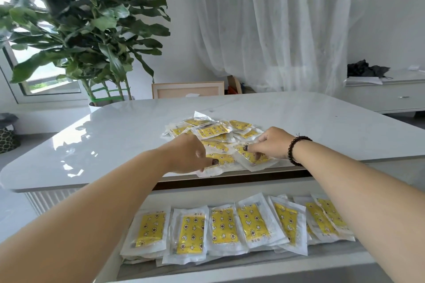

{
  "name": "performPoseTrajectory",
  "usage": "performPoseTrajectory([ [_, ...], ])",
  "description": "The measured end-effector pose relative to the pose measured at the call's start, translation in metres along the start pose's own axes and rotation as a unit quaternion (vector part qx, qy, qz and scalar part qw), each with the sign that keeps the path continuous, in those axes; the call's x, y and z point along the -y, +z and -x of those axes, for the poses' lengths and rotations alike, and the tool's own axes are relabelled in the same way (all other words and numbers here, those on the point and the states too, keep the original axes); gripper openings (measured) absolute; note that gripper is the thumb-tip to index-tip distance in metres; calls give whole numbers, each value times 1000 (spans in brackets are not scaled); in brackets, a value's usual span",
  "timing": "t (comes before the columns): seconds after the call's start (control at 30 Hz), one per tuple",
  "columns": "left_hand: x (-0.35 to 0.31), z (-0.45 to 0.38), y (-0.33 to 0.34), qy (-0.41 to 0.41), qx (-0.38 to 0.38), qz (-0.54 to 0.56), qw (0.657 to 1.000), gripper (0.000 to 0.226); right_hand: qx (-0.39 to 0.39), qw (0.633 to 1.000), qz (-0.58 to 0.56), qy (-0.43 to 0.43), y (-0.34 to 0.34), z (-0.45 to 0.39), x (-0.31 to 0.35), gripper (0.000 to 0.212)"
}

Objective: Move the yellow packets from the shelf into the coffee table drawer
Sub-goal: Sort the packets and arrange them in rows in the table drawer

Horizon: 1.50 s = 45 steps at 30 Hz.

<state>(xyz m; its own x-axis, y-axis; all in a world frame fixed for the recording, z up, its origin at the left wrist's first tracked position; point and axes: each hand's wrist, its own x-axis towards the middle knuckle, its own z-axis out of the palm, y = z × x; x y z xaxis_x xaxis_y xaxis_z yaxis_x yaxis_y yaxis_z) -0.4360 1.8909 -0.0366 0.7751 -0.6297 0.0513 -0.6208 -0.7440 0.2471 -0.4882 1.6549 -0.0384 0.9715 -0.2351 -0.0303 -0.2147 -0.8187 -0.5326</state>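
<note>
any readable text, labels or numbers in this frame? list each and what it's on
None legible.
Packets in the drawer: small print along the clear edges, too blurred to read; the yellow panels carry only moon, star and flower pictures.
Packets piled on the table top: same edge print, too small to read.
Papers on the side cabinet: no text can be made out.

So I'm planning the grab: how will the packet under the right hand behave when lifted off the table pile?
Likely floppy: the packet is a thin clear pouch with wrinkled edges. Probably light, since the right hand pinches it with fingertips alone. Possibly slippery: glossy film on a shiny table, overhanging its edge, so it may slide.
</note>
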Motion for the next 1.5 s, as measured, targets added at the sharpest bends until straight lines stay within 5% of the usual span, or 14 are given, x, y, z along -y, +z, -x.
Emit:
performPoseTrajectory([
  [0.17, -8, -12, 20, -14, -49, 35, 998, 25, -31, 991, 119, 53, 13, -4, 7, 40],
  [0.3, -10, -24, 32, -70, -21, 35, 997, 45, -33, 988, 100, 110, 14, -4, 18, 40],
  [0.37, -9, -27, 33, -93, -10, 51, 994, 55, -10, 986, 97, 138, 10, -3, 22, 75],
  [0.43, -8, -31, 31, -113, 0, 60, 992, 62, 5, 985, 107, 137, 5, 1, 24, 84],
  [0.67, -16, -28, 23, -207, 18, 122, 971, 78, 88, 984, 100, 121, -6, 13, 22, 73],
  [0.87, -18, -25, 17, -214, 63, 190, 956, 43, 15, 984, -101, 148, -6, -8, 8, 49],
  [1.07, -13, -17, 2, -189, 8, 445, 875, 18, -45, 914, -386, 118, -11, -14, 3, 16],
  [1.2, -13, -13, -2, -163, -62, 533, 828, 16, -21, 864, -500, 62, -13, -7, 10, 7],
  [1.5, -21, -10, -1, -100, -53, 596, 795, 25, -23, 938, -346, 23, 3, -8, 28, 25],
])
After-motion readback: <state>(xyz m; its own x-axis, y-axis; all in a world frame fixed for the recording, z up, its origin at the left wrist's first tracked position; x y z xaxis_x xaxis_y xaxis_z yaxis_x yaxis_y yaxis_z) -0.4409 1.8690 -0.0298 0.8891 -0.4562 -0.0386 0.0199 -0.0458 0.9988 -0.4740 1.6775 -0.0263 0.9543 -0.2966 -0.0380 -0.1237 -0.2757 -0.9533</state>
